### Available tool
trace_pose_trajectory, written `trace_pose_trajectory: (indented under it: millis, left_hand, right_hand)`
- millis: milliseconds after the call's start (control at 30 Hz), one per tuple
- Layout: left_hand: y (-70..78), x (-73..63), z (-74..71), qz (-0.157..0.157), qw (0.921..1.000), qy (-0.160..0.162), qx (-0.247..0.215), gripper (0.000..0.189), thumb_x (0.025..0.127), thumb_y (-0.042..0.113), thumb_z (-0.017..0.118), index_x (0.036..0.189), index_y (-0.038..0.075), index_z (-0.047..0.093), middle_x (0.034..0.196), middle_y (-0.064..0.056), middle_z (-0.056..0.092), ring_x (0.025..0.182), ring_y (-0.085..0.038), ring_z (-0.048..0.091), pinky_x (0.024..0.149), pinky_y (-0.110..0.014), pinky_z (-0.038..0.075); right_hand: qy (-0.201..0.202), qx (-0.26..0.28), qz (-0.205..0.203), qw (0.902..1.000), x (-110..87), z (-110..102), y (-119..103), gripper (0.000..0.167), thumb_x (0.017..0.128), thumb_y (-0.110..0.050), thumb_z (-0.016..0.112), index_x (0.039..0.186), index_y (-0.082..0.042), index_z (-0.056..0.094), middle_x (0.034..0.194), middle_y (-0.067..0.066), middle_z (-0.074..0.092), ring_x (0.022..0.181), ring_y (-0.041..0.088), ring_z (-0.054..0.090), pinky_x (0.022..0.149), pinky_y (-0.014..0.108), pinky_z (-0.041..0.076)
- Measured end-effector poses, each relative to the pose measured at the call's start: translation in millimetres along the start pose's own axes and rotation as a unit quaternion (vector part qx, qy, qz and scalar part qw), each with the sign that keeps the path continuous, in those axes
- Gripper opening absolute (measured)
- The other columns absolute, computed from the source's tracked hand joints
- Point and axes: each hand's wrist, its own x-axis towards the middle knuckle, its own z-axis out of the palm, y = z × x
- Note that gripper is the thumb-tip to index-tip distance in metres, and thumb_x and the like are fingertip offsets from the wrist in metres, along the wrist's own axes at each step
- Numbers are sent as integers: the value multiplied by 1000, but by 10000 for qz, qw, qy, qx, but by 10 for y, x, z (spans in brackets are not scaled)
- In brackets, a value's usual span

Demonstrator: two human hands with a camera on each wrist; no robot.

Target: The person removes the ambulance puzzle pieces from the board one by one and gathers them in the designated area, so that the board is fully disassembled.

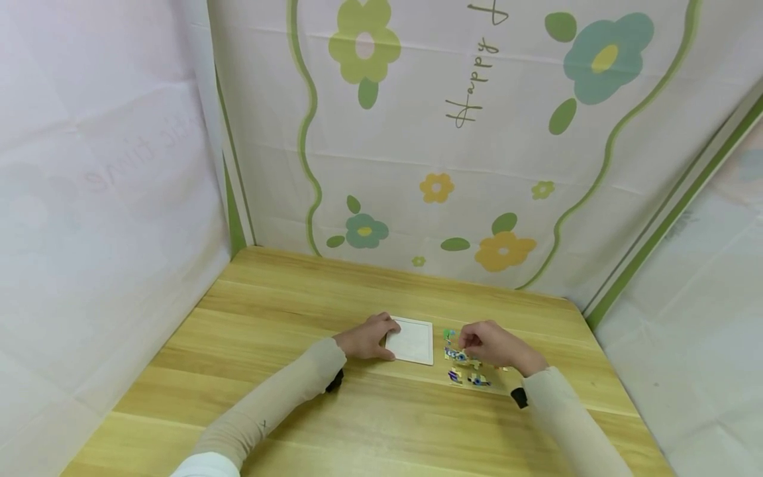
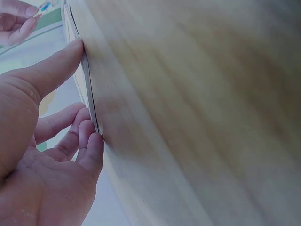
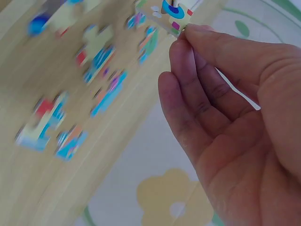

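A white, square shallow tray [image 1: 411,341] with a raised rim lies flat on the table. My left hand [image 1: 371,336] grips it at the left side, thumb [image 2: 66,61] and curled fingertips [image 2: 96,143] against its edge. To the right of the tray, my right hand [image 1: 491,344] pinches a small printed puzzle piece [image 3: 170,15] between thumb and fingertips, with a blue shape and small coloured spots on it. Beneath and around that hand, several loose puzzle pieces [image 1: 479,380] lie spread on the tabletop, some hidden by the hand in the head view.
The wooden table [image 1: 310,291] meets a floral cloth wall [image 1: 411,146] at its back edge. Cloth also hangs along the left and right sides. Dark wrist bands [image 1: 520,397] sit under both sleeves.
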Motion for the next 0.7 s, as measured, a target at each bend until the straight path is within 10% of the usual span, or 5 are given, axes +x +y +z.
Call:
trace_pose_trajectory:
  millis: [700]
  left_hand:
    - [4, -9, 2, 33, 10000, 1, -72, 63, 98, 29, 78, 151, 4, 53, 141, -9, 50, 127, -24, 46, 113, -42, 46]
  right_hand:
    - [-317, 639, 365, 9968, -705, -268, 385, 8, 99, 3, 68, 95, -4, 68, 92, 8, 69, 80, 21, 65, 70, 31, 56]
